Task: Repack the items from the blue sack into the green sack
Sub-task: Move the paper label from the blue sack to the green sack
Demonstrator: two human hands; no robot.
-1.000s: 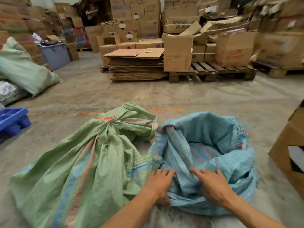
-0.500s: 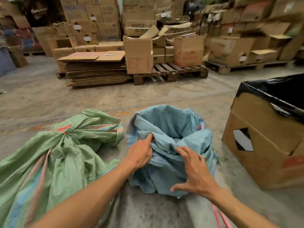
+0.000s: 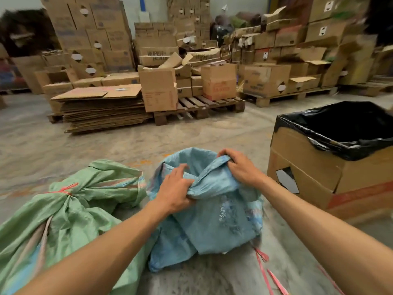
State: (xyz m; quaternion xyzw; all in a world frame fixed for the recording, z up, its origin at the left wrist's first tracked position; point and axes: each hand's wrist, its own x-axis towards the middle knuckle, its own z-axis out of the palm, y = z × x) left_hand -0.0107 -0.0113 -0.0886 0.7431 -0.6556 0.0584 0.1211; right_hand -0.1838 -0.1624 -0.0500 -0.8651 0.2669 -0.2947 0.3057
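The blue sack [image 3: 214,222] of woven plastic stands crumpled on the concrete floor at the lower middle. My left hand [image 3: 173,189] grips a bunched fold of its near rim. My right hand [image 3: 239,166] clutches the rim at the far right side and holds it up. Whatever is inside the blue sack is hidden by the cloth. To the left lies the green sack [image 3: 63,220], full and tied at its neck with a red string [image 3: 63,189].
A cardboard box lined with a black bag [image 3: 331,167] stands close on the right. Red strings [image 3: 263,265] lie on the floor by my right arm. A stack of flat cardboard [image 3: 102,111], a wooden pallet [image 3: 200,107] and piled boxes fill the back.
My right hand has moved from the near side of the blue sack up to its far right rim and closed on it. My left hand keeps its grip. The view has shifted right.
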